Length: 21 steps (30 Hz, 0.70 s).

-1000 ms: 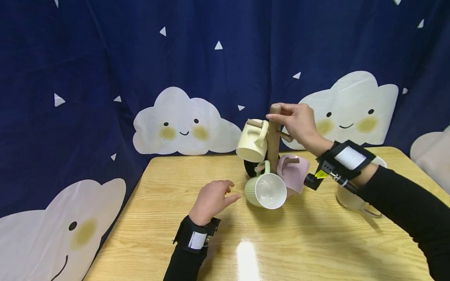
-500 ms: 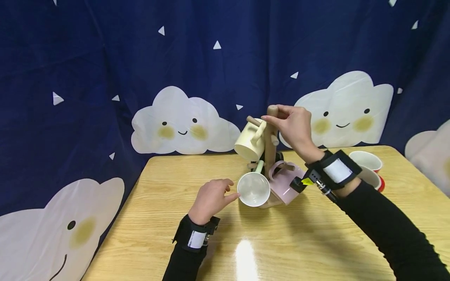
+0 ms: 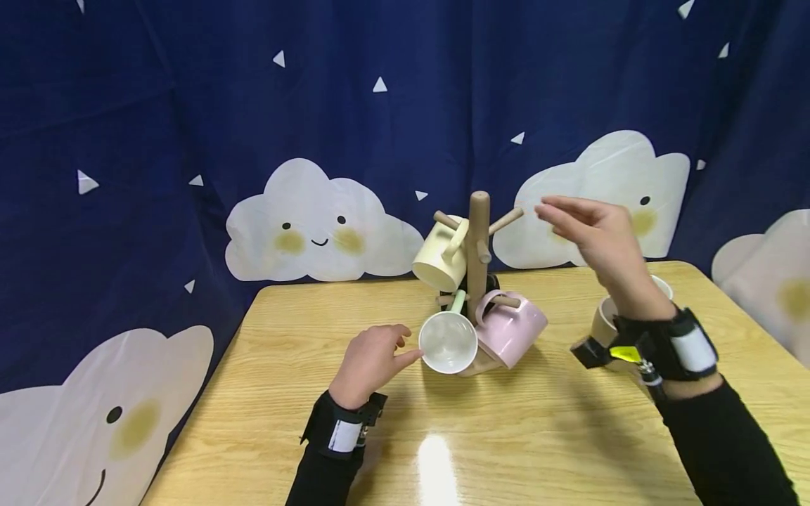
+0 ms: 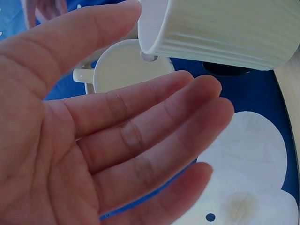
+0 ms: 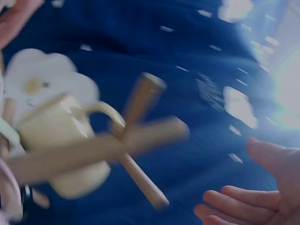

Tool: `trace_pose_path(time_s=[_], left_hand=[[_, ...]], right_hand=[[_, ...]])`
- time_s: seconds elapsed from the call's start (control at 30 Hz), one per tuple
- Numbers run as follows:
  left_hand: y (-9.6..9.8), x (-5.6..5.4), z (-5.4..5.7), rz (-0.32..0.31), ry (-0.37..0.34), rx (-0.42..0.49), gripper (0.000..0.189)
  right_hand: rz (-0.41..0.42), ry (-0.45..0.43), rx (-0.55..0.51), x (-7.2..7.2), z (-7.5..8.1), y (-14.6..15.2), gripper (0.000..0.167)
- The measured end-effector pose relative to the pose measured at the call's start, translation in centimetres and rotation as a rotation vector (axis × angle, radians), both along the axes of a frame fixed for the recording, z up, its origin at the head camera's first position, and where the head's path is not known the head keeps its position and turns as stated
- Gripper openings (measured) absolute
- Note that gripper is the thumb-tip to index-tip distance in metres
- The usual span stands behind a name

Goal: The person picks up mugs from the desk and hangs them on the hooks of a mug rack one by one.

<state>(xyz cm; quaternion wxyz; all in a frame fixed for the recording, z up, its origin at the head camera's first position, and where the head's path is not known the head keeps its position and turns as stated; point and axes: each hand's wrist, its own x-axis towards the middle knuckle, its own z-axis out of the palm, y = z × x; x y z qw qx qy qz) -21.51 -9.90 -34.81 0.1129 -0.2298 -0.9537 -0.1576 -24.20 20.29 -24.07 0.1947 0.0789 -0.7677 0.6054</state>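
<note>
A wooden mug tree [image 3: 478, 260] stands on the table, hung with several mugs. On its upper left peg is a cream mug [image 3: 441, 254]; a pale green ribbed mug [image 3: 448, 342] hangs low in front, its mouth toward me. The pink mug [image 3: 512, 329] hangs at lower right, and a dark mug [image 3: 492, 282] is mostly hidden behind the post. My left hand [image 3: 372, 362] is beside the green mug, fingers relaxed, thumb tip right at its rim. To the right of the tree, my right hand [image 3: 601, 235] is in the air, fingers extended and holding nothing.
Behind my right wrist, light-coloured mugs [image 3: 604, 320] stand on the wooden table [image 3: 304, 330], partly hidden by the arm. A dark blue curtain [image 3: 354, 42] with white clouds hangs at the table's back edge. Upper pegs [image 3: 507, 221] on the tree's right side stick out bare.
My right hand has let go of the mug tree's post and moved right. The tree has turned, swinging the green mug left toward my left thumb. The left hand has barely moved.
</note>
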Motion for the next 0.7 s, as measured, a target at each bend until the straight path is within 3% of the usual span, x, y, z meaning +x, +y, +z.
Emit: trace_pose_path(time_s=[0.13,0.27,0.4,0.57,0.63,0.7], left_hand=[[-0.5,0.2,0.3,0.016,0.003,0.011,0.035],[-1.1,0.2,0.5,0.04,-0.014,0.019,0.036],[-1.5,0.0,0.6,0.052,-0.019,0.027,0.037],[-1.7,0.0,0.8,0.058,-0.027,0.038,0.037],[-1.7,-0.1,0.8,0.056,-0.028,0.041,0.037],[-1.6,-0.1,0.9,0.054,-0.028,0.04,0.038]], right_hand=[[0.052,0.018,-0.279,2.4,-3.2,4.5,0.023],[0.043,-0.034,-0.376,4.1,-7.0,7.6,0.014],[0.008,-0.078,-0.351,5.0,-9.5,9.3,0.015],[-0.043,-0.127,-0.272,5.4,-10.5,11.2,0.016],[-0.129,-0.183,-0.139,5.7,-10.6,12.1,0.016],[-0.231,-0.255,0.044,5.9,-10.8,12.9,0.028]])
